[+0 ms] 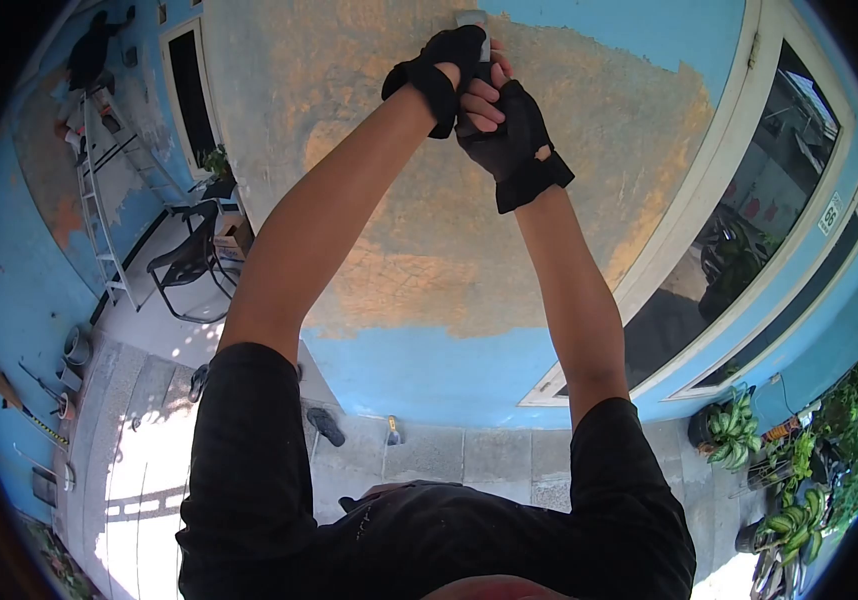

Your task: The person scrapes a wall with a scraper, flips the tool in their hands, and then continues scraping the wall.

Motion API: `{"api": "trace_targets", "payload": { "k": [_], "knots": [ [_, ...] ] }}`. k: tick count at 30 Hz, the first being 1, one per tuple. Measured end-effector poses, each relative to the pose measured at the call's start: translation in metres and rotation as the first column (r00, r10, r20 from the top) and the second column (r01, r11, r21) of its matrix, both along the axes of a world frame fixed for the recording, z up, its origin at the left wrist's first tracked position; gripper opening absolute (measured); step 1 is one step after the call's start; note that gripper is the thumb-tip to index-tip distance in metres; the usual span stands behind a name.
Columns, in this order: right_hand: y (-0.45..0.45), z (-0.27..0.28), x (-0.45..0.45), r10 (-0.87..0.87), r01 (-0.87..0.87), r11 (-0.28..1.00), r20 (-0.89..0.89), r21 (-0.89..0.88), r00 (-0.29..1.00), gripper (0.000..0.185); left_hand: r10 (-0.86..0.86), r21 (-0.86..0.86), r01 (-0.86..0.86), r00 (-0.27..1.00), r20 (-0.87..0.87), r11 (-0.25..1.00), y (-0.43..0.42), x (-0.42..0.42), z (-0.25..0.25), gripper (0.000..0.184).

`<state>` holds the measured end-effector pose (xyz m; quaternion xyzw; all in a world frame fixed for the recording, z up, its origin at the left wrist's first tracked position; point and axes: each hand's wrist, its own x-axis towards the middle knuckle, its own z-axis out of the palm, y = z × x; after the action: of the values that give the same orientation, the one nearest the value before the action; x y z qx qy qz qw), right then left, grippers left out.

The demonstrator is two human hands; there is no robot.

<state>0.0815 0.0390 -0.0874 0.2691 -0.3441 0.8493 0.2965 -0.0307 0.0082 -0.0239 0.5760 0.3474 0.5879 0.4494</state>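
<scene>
Both my arms reach up to a wall (399,230) whose blue paint is scraped away over a large patch, showing grey and orange. My left hand (449,65), in a black fingerless glove, and my right hand (509,125), gloved alike, are close together near the patch's upper edge. Their fingers wrap round a scraper, whose flat grey blade (470,18) shows above them against the wall. The handle is mostly hidden by the gloves.
At the upper left a person (94,50) is by a ladder (94,200) at another wall. A black chair (189,262) stands nearby. A yellow-handled tool (393,431) and a dark sandal (326,427) lie on the floor. Glass door (739,230) and potted plants (734,432) are right.
</scene>
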Motion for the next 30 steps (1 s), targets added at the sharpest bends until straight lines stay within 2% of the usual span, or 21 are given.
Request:
{"api": "trace_targets", "payload": {
  "k": [3,6,9,10,12,15,16,19,22,26,28,29,30],
  "knots": [
    [-0.002,0.012,-0.004,-0.067,0.067,0.998,0.017,-0.016,0.998,0.024,0.046,0.05,-0.049,0.997,0.063,0.998,0.028,-0.001,0.006,0.04],
    [-0.01,0.015,-0.004,-0.106,0.108,0.991,0.032,-0.076,0.994,0.025,0.096,0.116,-0.09,0.994,-0.052,0.989,0.013,-0.005,0.009,0.042],
    [-0.016,0.018,-0.003,-0.129,0.135,0.982,0.048,-0.134,0.99,0.023,0.054,0.201,-0.052,0.999,-0.002,0.978,0.039,-0.012,0.004,0.041],
    [-0.016,0.021,-0.005,-0.133,0.141,0.98,0.062,-0.141,0.989,0.022,0.058,0.202,-0.057,0.998,0.0,0.978,0.026,-0.009,0.011,0.041],
    [-0.015,0.03,-0.009,-0.108,0.117,0.979,0.067,-0.165,0.992,0.02,0.159,0.016,-0.158,0.978,-0.134,0.987,0.004,-0.004,0.023,0.038],
    [-0.018,0.023,-0.007,-0.109,0.12,0.978,0.072,-0.171,0.991,0.017,0.165,0.108,-0.149,0.973,-0.16,0.983,0.014,-0.007,0.019,0.036],
    [-0.02,0.022,-0.006,-0.132,0.143,0.978,0.08,-0.153,0.988,0.016,0.089,0.17,-0.072,0.991,-0.099,0.983,0.027,-0.014,0.013,0.036],
    [-0.024,0.027,-0.01,-0.219,0.242,0.953,0.136,-0.182,0.966,0.013,0.118,0.183,-0.099,0.988,-0.098,0.978,0.045,-0.019,0.017,0.035],
    [-0.027,0.021,-0.008,-0.153,0.17,0.961,0.093,-0.219,0.984,0.014,0.121,0.104,-0.119,0.993,-0.013,0.987,0.03,-0.009,0.01,0.033],
    [-0.023,0.025,-0.013,-0.212,0.223,0.964,0.093,-0.144,0.973,0.012,0.099,0.141,-0.092,0.994,-0.04,0.986,0.021,-0.015,0.019,0.031],
    [-0.027,0.022,-0.014,-0.225,0.236,0.955,0.081,-0.177,0.971,0.013,-0.161,0.135,0.167,0.985,-0.053,0.977,0.017,-0.028,0.015,0.032],
    [-0.026,0.016,-0.012,-0.229,0.241,0.953,0.083,-0.186,0.97,0.013,-0.166,0.126,0.172,0.985,-0.051,0.977,0.029,-0.028,0.008,0.032],
    [-0.026,0.014,-0.01,-0.226,0.236,0.961,0.084,-0.144,0.971,0.012,-0.082,0.143,0.083,0.997,-0.013,0.986,0.027,-0.02,0.008,0.032]
  ]
}}
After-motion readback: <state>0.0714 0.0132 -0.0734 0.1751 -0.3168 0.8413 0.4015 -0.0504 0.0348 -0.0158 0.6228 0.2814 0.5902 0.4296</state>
